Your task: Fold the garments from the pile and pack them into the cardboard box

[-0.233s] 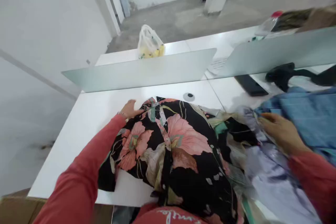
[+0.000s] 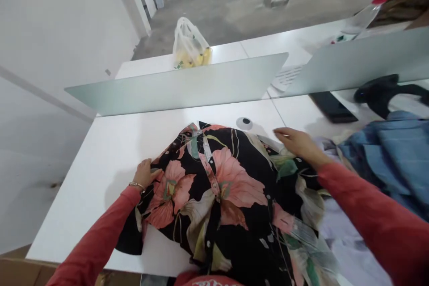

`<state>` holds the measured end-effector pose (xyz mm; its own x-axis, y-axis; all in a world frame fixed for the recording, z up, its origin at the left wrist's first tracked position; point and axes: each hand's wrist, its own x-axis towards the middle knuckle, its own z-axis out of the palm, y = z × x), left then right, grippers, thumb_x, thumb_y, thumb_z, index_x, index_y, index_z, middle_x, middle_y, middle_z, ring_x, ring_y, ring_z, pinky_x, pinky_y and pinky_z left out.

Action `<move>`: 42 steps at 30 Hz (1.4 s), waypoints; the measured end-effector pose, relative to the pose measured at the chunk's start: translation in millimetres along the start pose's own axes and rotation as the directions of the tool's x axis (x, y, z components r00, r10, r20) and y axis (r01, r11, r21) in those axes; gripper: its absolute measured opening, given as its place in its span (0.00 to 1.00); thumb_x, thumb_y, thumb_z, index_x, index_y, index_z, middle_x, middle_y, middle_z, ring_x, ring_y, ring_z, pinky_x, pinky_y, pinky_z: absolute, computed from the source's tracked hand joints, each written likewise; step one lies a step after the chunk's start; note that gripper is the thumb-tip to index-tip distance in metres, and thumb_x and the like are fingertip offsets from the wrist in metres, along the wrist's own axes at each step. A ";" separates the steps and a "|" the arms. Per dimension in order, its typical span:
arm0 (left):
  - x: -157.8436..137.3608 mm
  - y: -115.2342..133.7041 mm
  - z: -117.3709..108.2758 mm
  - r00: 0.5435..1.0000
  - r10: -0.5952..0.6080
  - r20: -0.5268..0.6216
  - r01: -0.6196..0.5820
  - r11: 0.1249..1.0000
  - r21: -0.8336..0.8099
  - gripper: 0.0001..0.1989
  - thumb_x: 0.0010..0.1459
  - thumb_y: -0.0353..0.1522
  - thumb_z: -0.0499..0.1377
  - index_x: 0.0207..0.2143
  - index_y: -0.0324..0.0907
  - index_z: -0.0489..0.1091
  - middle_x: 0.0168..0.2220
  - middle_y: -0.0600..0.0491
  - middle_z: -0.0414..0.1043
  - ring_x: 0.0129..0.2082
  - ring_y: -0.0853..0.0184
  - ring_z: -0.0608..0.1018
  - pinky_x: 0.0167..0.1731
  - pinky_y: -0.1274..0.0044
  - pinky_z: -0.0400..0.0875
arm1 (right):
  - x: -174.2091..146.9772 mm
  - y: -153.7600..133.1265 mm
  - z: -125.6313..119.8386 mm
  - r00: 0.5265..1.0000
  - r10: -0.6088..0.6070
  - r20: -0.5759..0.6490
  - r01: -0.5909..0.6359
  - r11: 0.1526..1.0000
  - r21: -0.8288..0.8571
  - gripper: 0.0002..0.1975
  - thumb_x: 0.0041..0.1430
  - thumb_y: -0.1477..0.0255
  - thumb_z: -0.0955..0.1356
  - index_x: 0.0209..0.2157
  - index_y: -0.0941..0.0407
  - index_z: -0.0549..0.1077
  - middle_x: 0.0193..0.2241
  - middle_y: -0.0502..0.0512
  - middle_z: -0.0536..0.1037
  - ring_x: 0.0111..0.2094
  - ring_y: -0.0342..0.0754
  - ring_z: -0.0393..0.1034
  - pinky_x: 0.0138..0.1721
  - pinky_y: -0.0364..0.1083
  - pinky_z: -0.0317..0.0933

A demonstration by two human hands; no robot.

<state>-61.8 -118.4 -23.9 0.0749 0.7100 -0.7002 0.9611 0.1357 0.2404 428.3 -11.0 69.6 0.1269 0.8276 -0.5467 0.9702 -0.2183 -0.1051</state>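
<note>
A black shirt (image 2: 241, 170) with large pink flowers lies spread on the white table, collar toward the far side and its lower part close to my body. My left hand (image 2: 145, 175) is at the shirt's left shoulder and sleeve edge, thumb and fingers closed on the cloth. Over the shirt's right shoulder is my right hand (image 2: 298, 144), fingers stretched forward and holding nothing that I can see. The right sleeve lies partly bunched beneath my right forearm. Clear film or tape shows on the shirt's lower right.
Pale lilac cloth (image 2: 348, 241) and folded blue denim (image 2: 402, 152) lie at the right. A black phone (image 2: 332, 106), a black strap-like object (image 2: 378, 94) and a round googly-eye disc (image 2: 244, 123) sit farther back. A frosted divider (image 2: 187, 85) crosses behind; a bag (image 2: 191, 47) stands beyond it.
My right hand has moved left from the lilac cloth to above the shirt's right shoulder. My left hand has slid down and left, from near the collar to the sleeve.
</note>
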 end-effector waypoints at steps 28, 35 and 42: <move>162.8 106.6 -44.2 0.936 0.302 0.182 -0.119 0.755 -0.644 0.11 0.47 0.27 0.50 0.31 0.36 0.70 0.29 0.51 0.73 0.32 0.68 0.74 0.35 0.77 0.67 | 66.7 -152.2 93.6 0.898 -0.201 0.392 0.063 0.939 0.337 0.09 0.48 0.77 0.62 0.32 0.59 0.71 0.29 0.54 0.74 0.28 0.44 0.65 0.31 0.41 0.57; 103.3 86.5 -92.5 0.725 0.676 -0.131 -0.499 0.385 -0.776 0.08 0.51 0.29 0.52 0.25 0.38 0.70 0.44 0.48 0.64 0.41 0.68 0.70 0.43 0.74 0.66 | 23.4 -117.0 64.7 0.918 -0.393 0.043 0.267 0.695 0.667 0.05 0.46 0.73 0.61 0.24 0.58 0.67 0.32 0.53 0.71 0.32 0.43 0.65 0.34 0.42 0.59; 70.5 102.7 -90.6 0.363 0.918 0.162 -0.866 0.397 -0.306 0.12 0.50 0.23 0.51 0.17 0.39 0.66 0.45 0.49 0.65 0.52 0.59 0.58 0.52 0.66 0.55 | 24.6 -127.5 89.6 0.753 -0.140 0.643 -0.509 0.495 0.704 0.11 0.50 0.66 0.64 0.33 0.59 0.65 0.36 0.59 0.71 0.29 0.44 0.68 0.27 0.43 0.64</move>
<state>18.1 8.1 12.3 0.9521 0.2707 -0.1426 0.2352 -0.3496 0.9069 289.2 -9.2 -4.9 -0.1727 0.3212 -0.9311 0.2702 -0.8936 -0.3584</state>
